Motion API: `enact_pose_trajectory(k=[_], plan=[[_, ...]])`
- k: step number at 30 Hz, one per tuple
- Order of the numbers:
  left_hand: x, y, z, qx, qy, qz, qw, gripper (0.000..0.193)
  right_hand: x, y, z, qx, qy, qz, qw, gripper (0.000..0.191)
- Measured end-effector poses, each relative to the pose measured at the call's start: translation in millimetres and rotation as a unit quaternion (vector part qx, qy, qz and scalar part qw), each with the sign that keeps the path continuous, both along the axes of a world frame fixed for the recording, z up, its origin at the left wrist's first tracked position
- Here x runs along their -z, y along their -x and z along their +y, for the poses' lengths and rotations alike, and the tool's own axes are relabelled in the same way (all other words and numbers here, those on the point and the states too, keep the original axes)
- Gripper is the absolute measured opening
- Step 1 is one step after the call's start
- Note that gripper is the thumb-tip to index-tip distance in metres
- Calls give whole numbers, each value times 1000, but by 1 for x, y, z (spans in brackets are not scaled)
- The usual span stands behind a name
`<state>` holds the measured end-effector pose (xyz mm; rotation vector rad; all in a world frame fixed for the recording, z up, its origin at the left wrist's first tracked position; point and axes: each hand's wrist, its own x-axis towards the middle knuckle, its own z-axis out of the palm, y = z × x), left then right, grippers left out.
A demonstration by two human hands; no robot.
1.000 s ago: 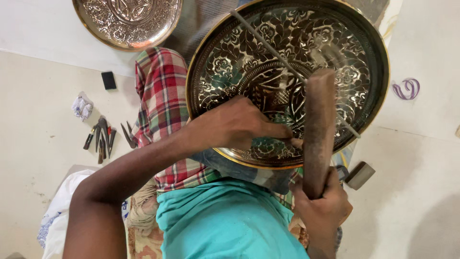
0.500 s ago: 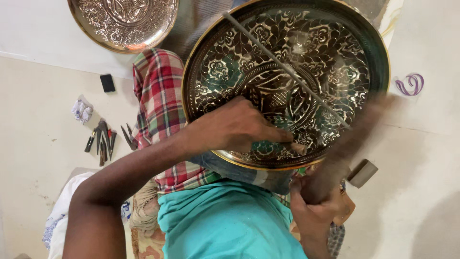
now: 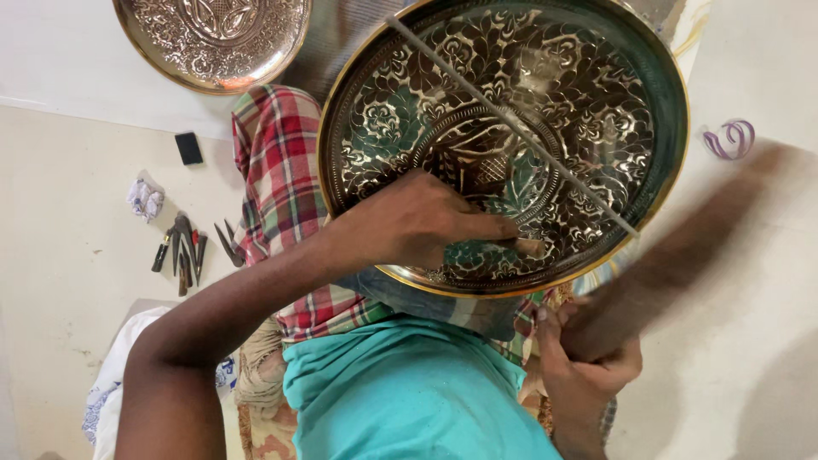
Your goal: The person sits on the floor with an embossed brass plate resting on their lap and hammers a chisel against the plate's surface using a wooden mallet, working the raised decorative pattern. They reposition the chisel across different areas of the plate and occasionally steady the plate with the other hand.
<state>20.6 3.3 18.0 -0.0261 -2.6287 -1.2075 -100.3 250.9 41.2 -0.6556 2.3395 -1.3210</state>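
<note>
Left hand [image 3: 422,221] pinches a small metal chisel [image 3: 524,247] against the large round engraved brass tray [image 3: 503,145] propped on the lap, while the right hand [image 3: 584,362] grips a blurred brown wooden mallet [image 3: 682,255] raised beside the tray's lower rim. A mis-aimed blow could hit the left fingers or skid the chisel across the pattern. Right of the tray the floor lies open; left of it, small dark hand tools [image 3: 183,251] lie well apart.

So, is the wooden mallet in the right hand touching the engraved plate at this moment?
No, the mallet in the right hand is raised off to the side, clear of the plate.
</note>
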Motion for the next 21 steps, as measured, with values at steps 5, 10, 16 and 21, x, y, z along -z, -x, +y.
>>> enact_pose_trajectory(k=[5, 10, 16, 21], plan=[[-15, -1, -7, 1, -64, -45, 997, 71, -19, 2, -3, -23, -327, 8, 945, 31], [-18, -7, 7, -128, -224, 61, 964, 59, 7, -1, 10, -53, 14, -69, 996, 44], [-17, -19, 31, -247, -288, 82, 922, 44, 32, -8, 35, -25, -35, -157, 987, 40], [-21, -14, 73, -333, -373, 89, 861, 45, 35, -5, 29, -73, 53, -69, 994, 30]])
